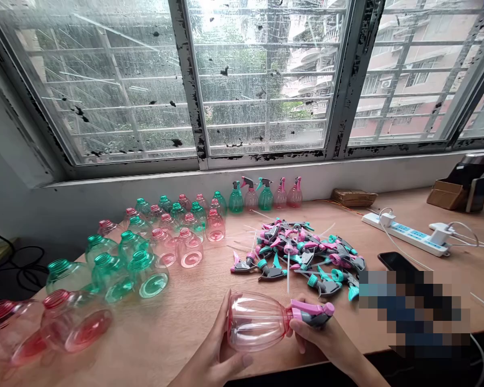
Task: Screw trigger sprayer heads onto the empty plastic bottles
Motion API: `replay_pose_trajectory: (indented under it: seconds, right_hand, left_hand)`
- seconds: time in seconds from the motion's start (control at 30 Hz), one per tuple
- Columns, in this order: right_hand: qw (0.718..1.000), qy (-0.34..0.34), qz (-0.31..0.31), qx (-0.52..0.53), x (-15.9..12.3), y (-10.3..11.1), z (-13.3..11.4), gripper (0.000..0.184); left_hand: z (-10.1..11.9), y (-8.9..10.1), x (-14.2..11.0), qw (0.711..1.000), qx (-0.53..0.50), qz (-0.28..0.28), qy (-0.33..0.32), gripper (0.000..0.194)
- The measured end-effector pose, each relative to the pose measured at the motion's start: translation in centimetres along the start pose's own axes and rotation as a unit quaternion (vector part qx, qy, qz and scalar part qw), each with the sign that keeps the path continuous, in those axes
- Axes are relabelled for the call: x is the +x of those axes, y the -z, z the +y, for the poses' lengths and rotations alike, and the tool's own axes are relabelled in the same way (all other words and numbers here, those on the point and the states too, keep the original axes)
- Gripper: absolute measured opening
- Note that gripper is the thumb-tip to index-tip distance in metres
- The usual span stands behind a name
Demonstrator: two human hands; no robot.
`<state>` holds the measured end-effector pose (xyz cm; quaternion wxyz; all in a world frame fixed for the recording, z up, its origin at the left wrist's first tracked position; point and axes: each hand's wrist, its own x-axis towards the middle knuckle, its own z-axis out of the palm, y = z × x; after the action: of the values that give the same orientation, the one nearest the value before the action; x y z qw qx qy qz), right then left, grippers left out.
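Note:
A clear pink spray bottle (258, 321) lies on its side in the air just above the table's front edge, its pink and grey trigger head (312, 313) pointing right. Around the bottle's base end curves my left hand (221, 344), thumb below and fingers behind. My right hand (314, 336) grips the neck and trigger head, with some fingers hidden behind it. Beyond the hands lies a heap of loose spray trigger heads (302, 250) in pink, teal and grey, several with thin white tubes.
Open pink bottles (78, 325) and green bottles (149, 274) stand in rows at left. Several bottles with heads (265, 196) line the wall. A power strip (407, 234), a phone (401, 266), a cardboard piece (354, 198) and a cardboard box (447, 194) are at right.

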<state>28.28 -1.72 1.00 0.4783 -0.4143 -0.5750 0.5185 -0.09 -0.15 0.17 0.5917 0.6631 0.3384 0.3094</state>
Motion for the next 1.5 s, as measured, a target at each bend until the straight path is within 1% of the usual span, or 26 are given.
replay_pose_trajectory:
  seconds: [0.07, 0.17, 0.27, 0.33, 0.5, 0.67, 0.73, 0.83, 0.97, 1.07, 1.17, 1.27, 1.37, 1.5]
  right_hand:
    - [1.0, 0.003, -0.001, 0.005, 0.02, 0.02, 0.16, 0.042]
    - [1.0, 0.001, 0.0, 0.018, 0.02, 0.02, 0.36, 0.038]
    - [1.0, -0.005, -0.007, 0.023, 0.01, -0.02, 0.37, 0.04]
    - [1.0, -0.006, -0.007, 0.023, 0.0, -0.07, 0.3, 0.042]
    - [1.0, -0.009, 0.002, 0.023, -0.03, -0.15, 0.09, 0.043]
    - [1.0, 0.0, 0.001, 0.007, -0.01, -0.1, -0.11, 0.04]
    - [1.0, -0.002, -0.004, -0.003, -0.01, -0.05, -0.12, 0.041]
    - [1.0, -0.004, -0.009, -0.007, -0.03, 0.05, -0.05, 0.041]
    - [1.0, -0.006, -0.015, -0.009, -0.03, 0.11, 0.03, 0.044]
    - [1.0, -0.008, -0.015, -0.01, 0.0, 0.12, 0.13, 0.044]
    - [1.0, -0.01, -0.019, -0.007, 0.02, 0.19, 0.39, 0.044]
    - [1.0, -0.007, -0.024, -0.005, 0.03, 0.28, 0.64, 0.043]
    - [1.0, 0.0, -0.027, -0.007, 0.02, 0.33, 0.65, 0.043]
    - [0.999, -0.005, -0.03, -0.014, 0.03, 0.33, 0.48, 0.044]
  left_hand:
    - [-0.11, 0.09, 0.01, 1.0, -0.008, -0.007, 0.0, 0.096]
    - [-0.03, 0.13, 0.0, 1.0, 0.002, 0.002, -0.004, 0.097]
    - [0.22, 0.05, 0.03, 1.0, 0.011, 0.007, -0.011, 0.095]
    - [0.35, -0.03, 0.07, 1.0, -0.002, 0.005, -0.014, 0.094]
    - [0.18, -0.07, 0.07, 1.0, -0.002, 0.003, -0.015, 0.103]
    - [-0.45, 0.07, -0.04, 1.0, -0.021, 0.003, -0.002, 0.097]
    - [-0.58, 0.09, -0.02, 1.0, -0.016, 0.002, 0.0, 0.097]
    - [-0.39, 0.03, 0.02, 1.0, 0.002, 0.008, -0.013, 0.099]
    - [0.15, -0.12, 0.05, 1.0, 0.014, 0.011, -0.021, 0.093]
    - [0.12, -0.16, 0.07, 1.0, 0.015, 0.008, -0.021, 0.099]
    - [-0.21, -0.17, 0.11, 1.0, -0.02, 0.004, -0.021, 0.105]
    - [-0.35, -0.13, 0.12, 0.999, -0.053, -0.005, -0.008, 0.099]
    - [-0.18, -0.08, 0.1, 1.0, -0.016, 0.006, -0.002, 0.098]
    - [0.29, -0.15, 0.11, 1.0, 0.024, 0.009, -0.017, 0.098]
